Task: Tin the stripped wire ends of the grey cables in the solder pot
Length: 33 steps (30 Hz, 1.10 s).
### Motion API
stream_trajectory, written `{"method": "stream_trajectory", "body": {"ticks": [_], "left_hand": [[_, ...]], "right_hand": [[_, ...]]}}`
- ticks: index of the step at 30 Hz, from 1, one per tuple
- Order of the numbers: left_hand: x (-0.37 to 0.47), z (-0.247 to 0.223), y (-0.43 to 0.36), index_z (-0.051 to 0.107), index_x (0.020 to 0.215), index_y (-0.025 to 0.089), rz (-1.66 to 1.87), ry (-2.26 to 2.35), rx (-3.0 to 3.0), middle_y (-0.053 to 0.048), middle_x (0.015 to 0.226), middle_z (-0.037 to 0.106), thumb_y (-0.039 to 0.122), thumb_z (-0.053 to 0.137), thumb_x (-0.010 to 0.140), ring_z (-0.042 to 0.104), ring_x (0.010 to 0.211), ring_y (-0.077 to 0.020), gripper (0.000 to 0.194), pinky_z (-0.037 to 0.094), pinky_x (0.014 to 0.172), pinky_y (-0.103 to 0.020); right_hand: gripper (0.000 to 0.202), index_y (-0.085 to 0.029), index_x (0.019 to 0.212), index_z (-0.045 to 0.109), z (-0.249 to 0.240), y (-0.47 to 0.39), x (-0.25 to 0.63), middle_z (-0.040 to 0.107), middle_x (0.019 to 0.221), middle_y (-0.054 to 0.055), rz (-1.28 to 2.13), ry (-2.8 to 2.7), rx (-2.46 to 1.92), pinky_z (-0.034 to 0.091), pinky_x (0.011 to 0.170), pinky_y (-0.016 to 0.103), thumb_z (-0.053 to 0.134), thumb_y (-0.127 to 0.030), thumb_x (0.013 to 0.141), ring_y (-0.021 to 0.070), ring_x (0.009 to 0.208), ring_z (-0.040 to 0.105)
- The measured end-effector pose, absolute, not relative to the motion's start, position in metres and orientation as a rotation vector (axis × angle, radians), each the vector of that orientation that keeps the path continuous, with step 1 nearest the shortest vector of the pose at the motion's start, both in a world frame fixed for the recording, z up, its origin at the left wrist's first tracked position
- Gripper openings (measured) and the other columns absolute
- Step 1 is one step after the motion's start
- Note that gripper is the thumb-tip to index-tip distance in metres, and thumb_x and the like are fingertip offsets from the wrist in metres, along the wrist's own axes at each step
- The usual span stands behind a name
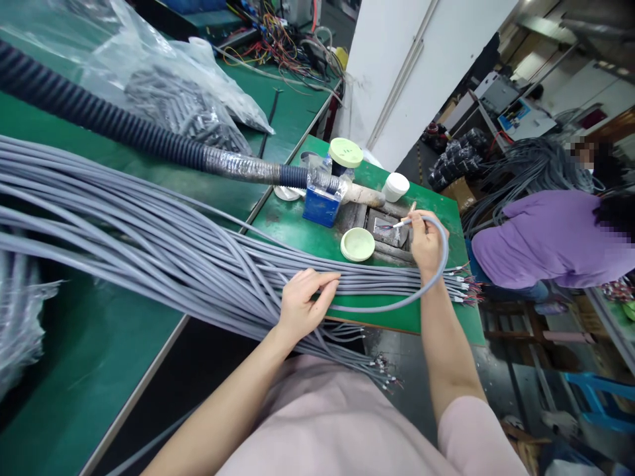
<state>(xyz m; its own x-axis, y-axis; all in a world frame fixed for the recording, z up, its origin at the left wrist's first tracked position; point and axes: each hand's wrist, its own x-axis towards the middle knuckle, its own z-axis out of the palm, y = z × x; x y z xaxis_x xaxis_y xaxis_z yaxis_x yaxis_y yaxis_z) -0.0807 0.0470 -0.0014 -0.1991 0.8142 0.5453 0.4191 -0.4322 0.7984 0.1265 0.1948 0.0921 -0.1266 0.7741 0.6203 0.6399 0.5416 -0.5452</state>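
Observation:
My right hand (426, 243) pinches a grey cable (387, 308) near its stripped end. The cable curls back over the wrist in a loop. Its thin coloured wires (383, 227) point left, over a small grey metal pot (389, 237) set in a dirty frame; whether they touch it I cannot tell. A light wooden-looking piece sticks up by the right fingers, partly hidden. My left hand (306, 301) lies on a thick bundle of grey cables (198, 231), fingers stretched out, thumb near the index finger. Bare coloured wire ends (464, 287) of the bundle lie near the right edge of the green table.
A black ribbed hose (149, 139) ends above the pot, by a blue box (321, 206). Around stand a pale shallow dish (358, 244), a white tub (395, 187) and a yellow-lidded container (346, 152). A person in purple (550, 238) sits at the right.

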Motion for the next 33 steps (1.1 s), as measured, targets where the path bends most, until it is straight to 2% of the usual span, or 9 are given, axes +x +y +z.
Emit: {"method": "stream_trajectory", "body": {"ticks": [8, 24, 29, 33], "left_hand": [[-0.08, -0.001, 0.047, 0.069, 0.095, 0.015, 1.691, 1.414, 1.759, -0.002, 0.066, 0.064, 0.014, 0.061, 0.083, 0.052, 0.061, -0.0134, 0.015, 0.039, 0.06, -0.027], [-0.08, 0.001, 0.048, 0.069, 0.093, 0.016, 1.669, 1.423, 1.774, -0.001, 0.065, 0.064, 0.015, 0.06, 0.084, 0.052, 0.06, -0.0125, 0.013, 0.04, 0.061, -0.028], [-0.08, 0.001, 0.048, 0.069, 0.093, 0.017, 1.65, 1.441, 1.774, -0.002, 0.067, 0.065, 0.017, 0.059, 0.085, 0.053, 0.061, -0.013, 0.013, 0.04, 0.061, -0.028], [-0.081, -0.003, 0.048, 0.069, 0.094, 0.016, 1.655, 1.431, 1.762, -0.001, 0.065, 0.064, 0.016, 0.06, 0.084, 0.053, 0.061, -0.013, 0.014, 0.041, 0.061, -0.028]], "right_hand": [[0.028, -0.018, 0.084, 0.065, 0.064, 0.241, 0.148, 0.071, 0.076, 0.004, 0.121, -1.827, -1.226, 0.047, 0.079, 0.029, 0.046, -0.036, 0.093, 0.0175, 0.076, 0.066], [0.028, -0.02, 0.084, 0.066, 0.039, 0.256, 0.151, 0.073, 0.079, 0.003, 0.089, -1.907, -1.347, 0.046, 0.08, 0.029, 0.046, -0.037, 0.092, 0.0191, 0.081, 0.066], [0.028, -0.019, 0.084, 0.066, 0.044, 0.252, 0.15, 0.073, 0.079, 0.004, 0.113, -1.903, -1.336, 0.046, 0.082, 0.031, 0.046, -0.037, 0.092, 0.0199, 0.082, 0.066], [0.028, -0.02, 0.087, 0.066, 0.07, 0.223, 0.147, 0.073, 0.082, 0.004, 0.11, -1.894, -1.255, 0.048, 0.084, 0.033, 0.044, -0.035, 0.094, 0.02, 0.086, 0.066]]}}
